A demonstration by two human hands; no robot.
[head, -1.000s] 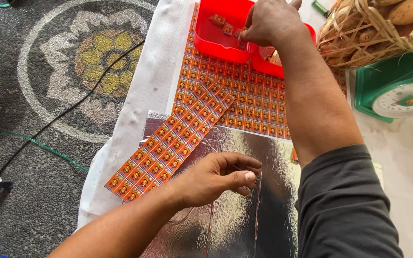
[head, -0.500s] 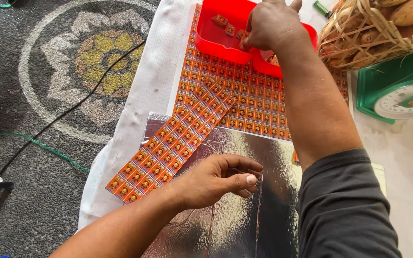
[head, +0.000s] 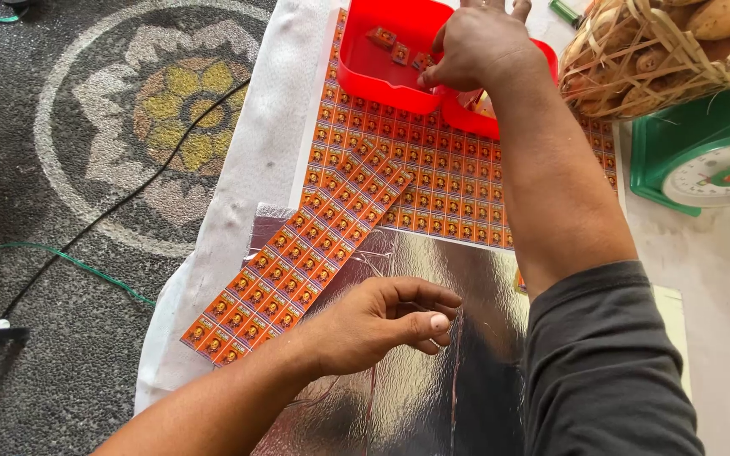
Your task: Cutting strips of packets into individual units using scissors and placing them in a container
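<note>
Small orange label pieces [head: 400,52] lie in a red tray [head: 365,72], where the right hand [head: 479,42] reaches, its grip closing on one piece, though the fingertips hide it. Nearer, the left hand [head: 378,325] pinches together on silver foil [head: 433,397]; beside it lies an orange label strip [head: 297,266], suggesting picking is underway and a precise lift comes next

the right arm [head: 551,186] wears a dark grey long sleeve [head: 610,371] pushed up above the elbow; the left arm [head: 221,397] is bare, both hands ungloved.
</note>
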